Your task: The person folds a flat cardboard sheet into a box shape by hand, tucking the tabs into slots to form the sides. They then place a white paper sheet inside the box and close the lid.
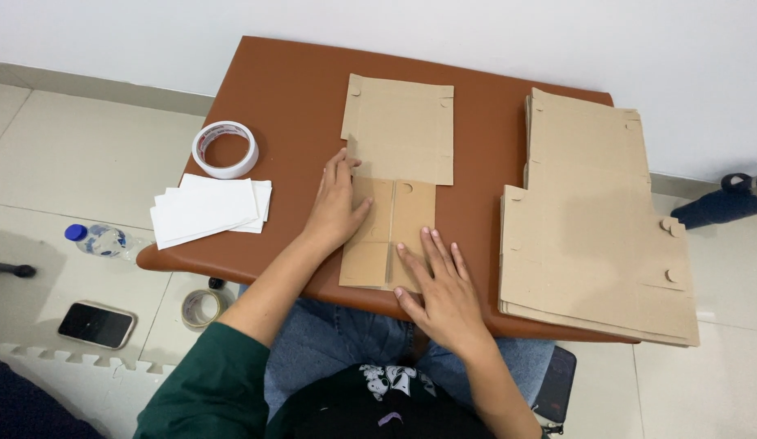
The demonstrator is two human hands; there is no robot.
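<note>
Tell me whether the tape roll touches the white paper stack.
Apart. The head view shows brown table between the tape roll and the white paper stack.

- The flat box piece (395, 183) under both hands is brown cardboard. It looks dull and a bit rough.
- The left hand (336, 207) and the right hand (443, 293) are bare skin, pressed flat on that cardboard.
- The stack of box pieces (594, 236) is the same dull brown cardboard.
- The table top (289, 89) looks like smooth brown leather with a soft shine.
- The tape roll (225, 149) is white and a little glossy.
- The white sheets (208, 210) look like smooth, matt paper.
- The bottle (102, 241) is clear shiny plastic with a blue cap.
- The phone (95, 324) has a dark glossy screen.
- The floor (78, 154) is pale, smooth tile.
- The sleeve (208, 390) is soft green cloth.
</note>
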